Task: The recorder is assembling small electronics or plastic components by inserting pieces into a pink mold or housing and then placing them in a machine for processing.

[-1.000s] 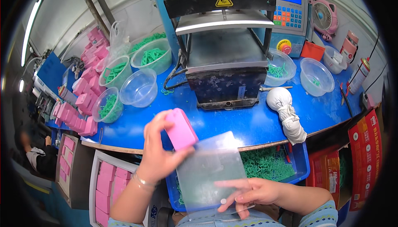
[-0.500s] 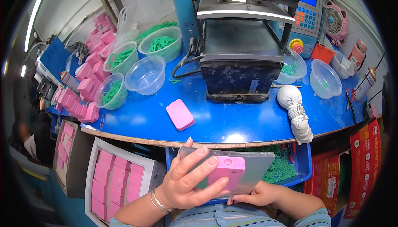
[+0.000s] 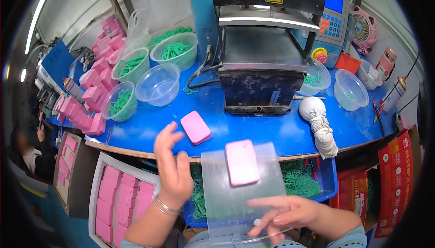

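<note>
A clear, flat plastic sheet (image 3: 215, 202) lies in front of me across the table's front edge, above a blue tray. On its upper part rests a pink rounded rectangular block (image 3: 242, 163). My left hand (image 3: 174, 166) is raised at the sheet's left side, fingers apart and holding nothing. Over the sheet's lower right part, my right hand (image 3: 285, 216) has its fingers stretched out and slightly blurred. A small white round spot (image 3: 257, 222) shows by its fingertips; what it is I cannot tell. Another pink block (image 3: 196, 128) sits on the blue table, beyond my left hand.
A heavy press (image 3: 265, 67) with a control panel stands at the back. Around it are clear bowls (image 3: 157, 85), some with green strips. A white cloth bundle (image 3: 319, 125) lies right. Boxes of pink blocks (image 3: 108, 193) stand left; another person (image 3: 34, 153) sits far left.
My left hand has let go of the pink block and lifted away to the left. The sheet and block have moved forward and lie flatter. My right hand has come over the sheet.
</note>
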Available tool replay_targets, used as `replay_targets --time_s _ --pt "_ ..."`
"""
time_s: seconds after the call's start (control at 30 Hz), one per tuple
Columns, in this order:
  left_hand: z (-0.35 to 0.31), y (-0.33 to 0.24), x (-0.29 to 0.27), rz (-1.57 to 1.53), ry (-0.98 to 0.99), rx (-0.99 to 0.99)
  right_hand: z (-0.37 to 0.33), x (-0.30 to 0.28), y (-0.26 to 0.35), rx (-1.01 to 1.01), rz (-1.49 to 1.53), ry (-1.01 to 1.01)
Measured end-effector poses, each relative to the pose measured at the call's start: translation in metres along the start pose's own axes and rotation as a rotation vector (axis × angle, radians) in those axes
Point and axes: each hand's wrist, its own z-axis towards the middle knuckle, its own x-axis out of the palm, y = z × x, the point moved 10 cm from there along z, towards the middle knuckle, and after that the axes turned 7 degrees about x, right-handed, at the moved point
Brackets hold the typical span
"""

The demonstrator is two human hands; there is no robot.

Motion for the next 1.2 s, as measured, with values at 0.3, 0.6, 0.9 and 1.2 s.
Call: replay_targets --time_s 0.3,0.6,0.9,1.2 --pt "0.019 0.054 0.041 0.391 0.274 -0.073 -0.017 0.024 0.119 -0.35 0.128 0.055" --pt "0.021 0.048 0.04 0.368 0.272 -0.109 -0.013 -0.021 0.198 -0.619 -0.007 -0.274" --pt "0.02 0.047 0.04 0.388 0.253 -0.079 -0.019 -0.05 0.216 -0.786 -0.297 -0.639" --pt "0.021 0.045 0.042 0.368 0.255 -0.07 -0.018 -0.055 0.214 -0.873 -0.315 -0.728"
